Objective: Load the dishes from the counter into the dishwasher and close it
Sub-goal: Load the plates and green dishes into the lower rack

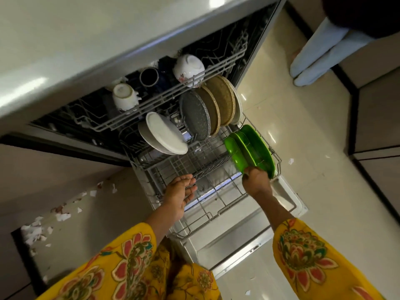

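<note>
At the right-hand edge of the pulled-out lower rack [218, 204], the right hand [256, 182] grips the near rim of a green plate [251, 146], fingers curled over its lower edge — the plate stands on edge among the wires, with what looks like a second green plate nested against its left face, though the two blur together and I cannot be sure of the count. From the hand the plate runs up and away toward the back of the dishwasher [151, 87], its long axis along the rack's right side, so any seating push goes forward and down from the wrist. The left hand [180, 191] hovers over the middle of the rack, palm up and fingers loosely spread, holding nothing, well apart from the green plate — the right is plainly the nearer one. Further back, white plates [162, 133], a grey plate [194, 115] and tan plates [220, 100] stand upright in rows; cups [188, 69] sit upturned in the upper rack [164, 98]. Judging by this, loading is well along, with the door [227, 250] lying open beneath and not yet closed
</note>
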`<state>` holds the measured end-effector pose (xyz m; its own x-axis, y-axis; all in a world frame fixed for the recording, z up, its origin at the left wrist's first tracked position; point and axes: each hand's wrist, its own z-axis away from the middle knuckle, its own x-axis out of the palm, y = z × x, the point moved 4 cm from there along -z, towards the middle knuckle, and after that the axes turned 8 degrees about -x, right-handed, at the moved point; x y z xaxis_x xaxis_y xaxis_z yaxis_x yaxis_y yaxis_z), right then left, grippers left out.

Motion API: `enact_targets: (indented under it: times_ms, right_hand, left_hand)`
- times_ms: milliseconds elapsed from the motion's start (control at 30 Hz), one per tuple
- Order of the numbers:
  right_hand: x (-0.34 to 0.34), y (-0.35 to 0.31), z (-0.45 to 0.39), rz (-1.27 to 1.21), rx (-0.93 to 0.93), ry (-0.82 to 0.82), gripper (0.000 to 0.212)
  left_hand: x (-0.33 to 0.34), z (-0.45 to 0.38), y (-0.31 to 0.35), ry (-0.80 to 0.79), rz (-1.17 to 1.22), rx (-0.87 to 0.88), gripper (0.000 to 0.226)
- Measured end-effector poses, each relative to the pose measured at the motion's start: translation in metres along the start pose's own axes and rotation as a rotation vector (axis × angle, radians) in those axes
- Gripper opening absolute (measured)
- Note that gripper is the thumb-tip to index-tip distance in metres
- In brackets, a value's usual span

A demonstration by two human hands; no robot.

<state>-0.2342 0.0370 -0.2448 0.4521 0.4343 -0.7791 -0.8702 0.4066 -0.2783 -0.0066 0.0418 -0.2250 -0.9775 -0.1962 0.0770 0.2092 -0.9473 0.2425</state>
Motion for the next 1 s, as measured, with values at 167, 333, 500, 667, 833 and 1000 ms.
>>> enact_targets:
  times_ms: [167,333,500,667,833,1000]
  right_hand:
    - [-0.015,-0.053,0.039,-0.036,-0.166,0.041,0.028]
    - [-0.030,-0.100,0.082,-0.045,-0.311,0.092,0.025]
    - [-0.034,-0.143,0.120,-0.012,-0.400,0.059,0.025]
    - [-0.035,-0.208,0.154,0.031,-0.538,0.025,0.026]
    - [-0.023,-0.293,0.185,0.046,-0.693,0.004,0.024]
    - [-0.006,-0.398,0.223,0.012,-0.840,-0.034,0.024]
  left_hand:
    - [0.000,0.045,0.001,-0.047,0.022,0.074,0.025]
    - [-0.016,0.093,0.010,-0.041,0.101,0.163,0.031]
    - [-0.057,0.136,0.016,-0.049,0.251,0.209,0.035]
    - [-0.116,0.175,0.018,-0.011,0.438,0.252,0.032]
    - [-0.186,0.211,0.030,-0.004,0.605,0.357,0.028]
    - [-0.269,0.244,0.050,0.034,0.708,0.473,0.015]
